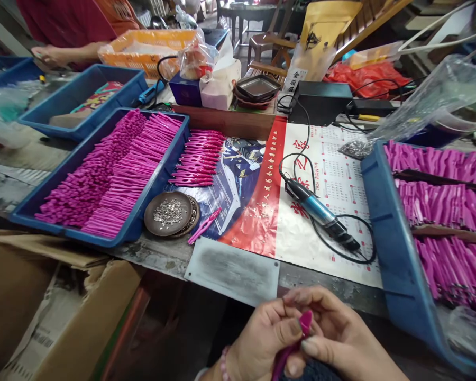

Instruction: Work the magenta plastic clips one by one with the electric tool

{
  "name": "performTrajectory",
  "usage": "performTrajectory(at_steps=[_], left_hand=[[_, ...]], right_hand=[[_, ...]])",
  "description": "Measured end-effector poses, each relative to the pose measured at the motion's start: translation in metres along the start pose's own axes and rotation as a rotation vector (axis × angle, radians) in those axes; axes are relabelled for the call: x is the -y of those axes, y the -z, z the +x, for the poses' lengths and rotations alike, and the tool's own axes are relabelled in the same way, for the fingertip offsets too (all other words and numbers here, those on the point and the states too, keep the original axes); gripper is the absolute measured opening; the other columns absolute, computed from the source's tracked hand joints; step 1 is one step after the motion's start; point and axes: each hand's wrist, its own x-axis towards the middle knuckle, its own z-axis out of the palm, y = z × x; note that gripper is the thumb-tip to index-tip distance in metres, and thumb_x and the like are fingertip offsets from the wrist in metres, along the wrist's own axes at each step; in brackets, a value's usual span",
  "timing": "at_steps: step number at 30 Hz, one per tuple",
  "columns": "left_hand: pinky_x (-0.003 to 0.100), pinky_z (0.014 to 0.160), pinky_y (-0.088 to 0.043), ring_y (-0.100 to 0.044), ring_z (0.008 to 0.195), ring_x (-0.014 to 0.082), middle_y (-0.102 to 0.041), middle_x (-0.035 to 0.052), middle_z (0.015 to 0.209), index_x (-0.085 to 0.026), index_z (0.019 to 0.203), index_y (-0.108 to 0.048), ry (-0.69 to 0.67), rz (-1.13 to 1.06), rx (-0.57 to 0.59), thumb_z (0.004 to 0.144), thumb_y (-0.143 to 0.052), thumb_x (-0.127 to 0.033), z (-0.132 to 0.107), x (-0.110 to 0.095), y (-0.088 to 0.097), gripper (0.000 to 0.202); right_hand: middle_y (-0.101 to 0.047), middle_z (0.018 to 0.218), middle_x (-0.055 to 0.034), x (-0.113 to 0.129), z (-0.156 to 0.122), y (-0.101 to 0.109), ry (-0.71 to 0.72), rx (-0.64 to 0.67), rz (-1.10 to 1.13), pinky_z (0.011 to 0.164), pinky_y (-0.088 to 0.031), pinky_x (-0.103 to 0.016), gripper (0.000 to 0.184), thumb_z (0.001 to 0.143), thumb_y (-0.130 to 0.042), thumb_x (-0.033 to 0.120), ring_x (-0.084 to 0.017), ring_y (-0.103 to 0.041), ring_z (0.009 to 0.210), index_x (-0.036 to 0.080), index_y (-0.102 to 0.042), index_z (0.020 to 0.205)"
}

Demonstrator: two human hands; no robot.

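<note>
My left hand (pixel 257 330) and my right hand (pixel 337 330) meet at the near edge of the table, fingers pinched together. Between them is a slim magenta plastic piece (pixel 306 320); its lower part runs down behind my left fingers. Both hands grip it, and my fingertips cover much of its middle. Just beyond lies a grey metal plate (pixel 234 270). Two similar pink pieces (pixel 204 226) rest near a brown dish (pixel 153 225) of small shiny metal parts (pixel 168 211). Behind them is a row of pink pieces (pixel 200 159).
At left, a blue tray (pixel 122 241) holds many magenta pieces (pixel 115 174). Another blue tray (pixel 384 233) on the right holds more, in rows. A corded blue electric screwdriver (pixel 321 209) lies on a calendar sheet (pixel 345 174). Another person's hand (pixel 49 54) is at far left.
</note>
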Motion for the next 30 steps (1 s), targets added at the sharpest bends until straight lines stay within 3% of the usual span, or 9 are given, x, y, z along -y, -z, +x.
performTrajectory(at_steps=[5, 7, 10, 14, 19, 23, 26, 30], left_hand=[[0.014, 0.033, -0.030, -0.041, 0.034, 0.0024, -0.054, -0.0013, 0.059, -0.011, 0.088, -0.066, 0.023, -0.023, 0.002, 0.081, -0.073, -0.035, 0.002, 0.000, 0.001, 0.025], [0.014, 0.033, -0.030, -0.040, 0.034, 0.0027, -0.053, -0.0023, 0.056, -0.013, 0.087, -0.065, 0.013, -0.028, -0.019, 0.083, -0.071, -0.033, 0.003, 0.001, 0.001, 0.022], [0.014, 0.034, -0.029, -0.040, 0.033, 0.0026, -0.052, -0.0033, 0.055, -0.014, 0.087, -0.064, 0.035, -0.057, 0.004, 0.084, -0.070, -0.034, 0.002, 0.003, 0.004, 0.021], [0.014, 0.033, -0.027, -0.038, 0.032, 0.0024, -0.051, -0.0045, 0.053, -0.017, 0.086, -0.064, 0.045, -0.119, 0.036, 0.083, -0.070, -0.037, -0.001, 0.001, 0.010, 0.021], [0.013, 0.032, -0.023, -0.030, 0.031, 0.0011, -0.052, -0.0049, 0.052, -0.018, 0.083, -0.064, -0.066, -0.195, -0.081, 0.081, -0.072, -0.041, -0.012, -0.012, 0.017, 0.025], [0.011, 0.032, -0.020, -0.029, 0.034, -0.0016, -0.055, -0.0040, 0.060, -0.015, 0.081, -0.064, -0.147, -0.278, -0.140, 0.080, -0.072, -0.043, -0.026, -0.030, 0.021, 0.029], [0.011, 0.033, -0.019, -0.030, 0.036, -0.0025, -0.056, -0.0035, 0.065, -0.014, 0.084, -0.064, -0.213, -0.287, -0.149, 0.082, -0.071, -0.039, -0.036, -0.042, 0.023, 0.026], [0.012, 0.032, -0.018, -0.028, 0.034, -0.0020, -0.053, -0.0040, 0.062, -0.013, 0.081, -0.063, -0.204, -0.282, -0.108, 0.084, -0.070, -0.040, -0.040, -0.047, 0.025, 0.028]], right_hand=[[-0.065, 0.096, -0.0057, 0.003, 0.006, 0.006, -0.012, 0.054, -0.061, 0.078, -0.052, -0.031, 0.027, 0.068, -0.085, 0.034, -0.021, -0.064, 0.089, 0.023, -0.071, 0.089], [-0.065, 0.089, -0.0041, 0.007, 0.009, 0.009, -0.014, 0.050, -0.080, 0.073, -0.051, -0.029, 0.027, 0.067, -0.085, 0.036, -0.020, -0.062, 0.083, 0.022, -0.071, 0.086], [-0.064, 0.088, -0.0035, 0.016, 0.012, 0.009, -0.037, 0.112, -0.192, 0.073, -0.049, -0.029, 0.028, 0.072, -0.081, 0.039, -0.020, -0.060, 0.083, 0.022, -0.068, 0.090], [-0.063, 0.085, -0.0035, 0.025, 0.019, -0.001, -0.054, 0.249, -0.321, 0.075, -0.045, -0.030, 0.025, 0.084, -0.070, 0.041, -0.018, -0.058, 0.081, 0.019, -0.064, 0.095], [-0.060, 0.081, -0.0008, 0.025, 0.041, -0.022, -0.043, 0.320, -0.311, 0.068, -0.043, -0.026, 0.023, 0.087, -0.068, 0.039, -0.014, -0.054, 0.074, 0.018, -0.060, 0.093], [-0.062, 0.092, -0.0030, 0.037, 0.074, -0.036, -0.114, 0.485, -0.262, 0.072, -0.047, -0.028, 0.039, 0.082, -0.072, 0.045, -0.015, -0.058, 0.079, 0.019, -0.059, 0.107], [-0.063, 0.104, -0.0066, 0.046, 0.114, -0.049, 0.026, 0.408, -0.432, 0.077, -0.049, -0.029, 0.040, 0.084, -0.067, 0.050, -0.016, -0.059, 0.088, 0.018, -0.059, 0.107], [-0.060, 0.083, -0.0008, 0.045, 0.175, -0.071, 0.079, 0.298, -0.563, 0.063, -0.046, -0.026, 0.025, 0.087, -0.065, 0.039, -0.012, -0.056, 0.067, 0.017, -0.058, 0.098]])
